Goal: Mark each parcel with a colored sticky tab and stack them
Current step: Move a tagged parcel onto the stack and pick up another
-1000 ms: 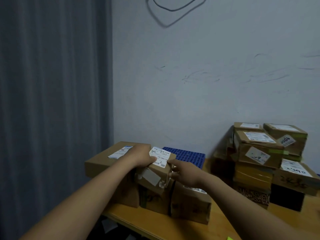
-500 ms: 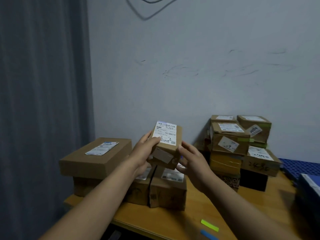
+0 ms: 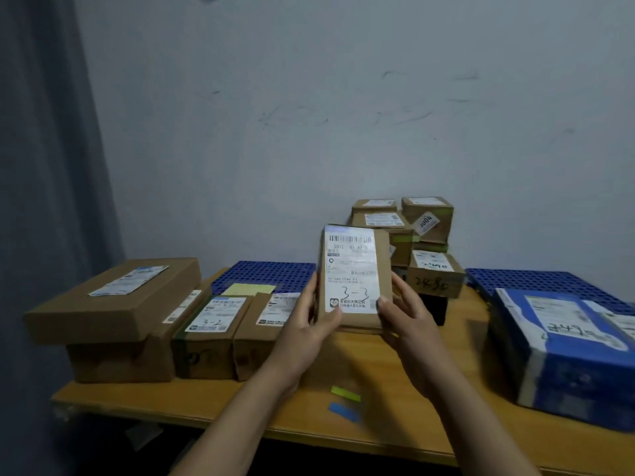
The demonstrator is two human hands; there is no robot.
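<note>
I hold a small brown parcel [image 3: 378,269] upright above the desk [image 3: 240,403], its white label [image 3: 350,269], marked "3-3" by hand, facing me. My left hand [image 3: 309,324] grips the lower left edge, with the thumb pressed on the label's corner and the fingers curled round the side. My right hand [image 3: 405,314] grips the lower right edge, thumb on the front. Under the parcel a yellow-green tab [image 3: 346,394] and a blue tab [image 3: 343,412] lie on the desk, just beside each other. A row of brown parcels [image 3: 213,324] sits to the left, a stack of parcels [image 3: 429,276] stands behind near the wall [image 3: 343,132], and a blue-wrapped parcel [image 3: 563,348] is at the right.
</note>
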